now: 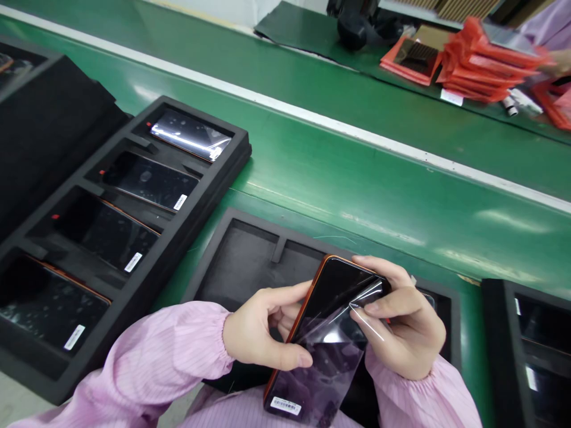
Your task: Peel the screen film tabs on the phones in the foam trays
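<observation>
An orange-edged phone (343,276) is tilted in front of me, a white barcode label near its lower end. My left hand (267,333) grips its left edge, thumb lying over the front. A clear film (330,374) covers the lower part of the screen and is lifted and creased toward the upper right. My right hand (405,321) pinches that film between thumb and fingers, with one finger at the phone's top edge. Beneath the hands lies a black foam tray (223,238), partly hidden by them.
Left, a black foam tray (178,238) holds several phones, beside more stacked black foam (49,131). Another tray (499,333) with phones stands right. Across the green surface (303,166) are red pouches (482,65), a dark object and part of another person's hand.
</observation>
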